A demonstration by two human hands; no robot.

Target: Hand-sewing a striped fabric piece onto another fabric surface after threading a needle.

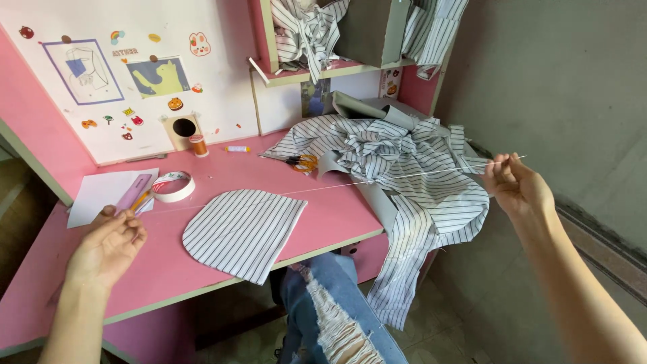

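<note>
Across the pink desk (pixel 202 269) a single white thread (pixel 377 180) runs taut between the two hands. At its near end the left hand (pixel 108 243) pinches it between thumb and fingertips, low over the desk front; at the far end the right hand (pixel 513 183) is held out past the desk edge, fingers closed on what looks like a needle, though it is too thin to be sure. By my reading the step is drawing out a length of thread; the next move would call for keeping it taut and free of the cloth heap (pixel 404 162) beneath.

Counted: one rounded striped piece (pixel 242 232) lying flat near the desk front, one heap of striped cloth on the desk's right end, spilling over its edge, one pair of orange-handled scissors (pixel 303 162), one tape roll (pixel 172 186), one orange spool (pixel 198 145), one sheet of paper (pixel 101 192). More striped cloth sits on the shelf (pixel 323 71) above.
</note>
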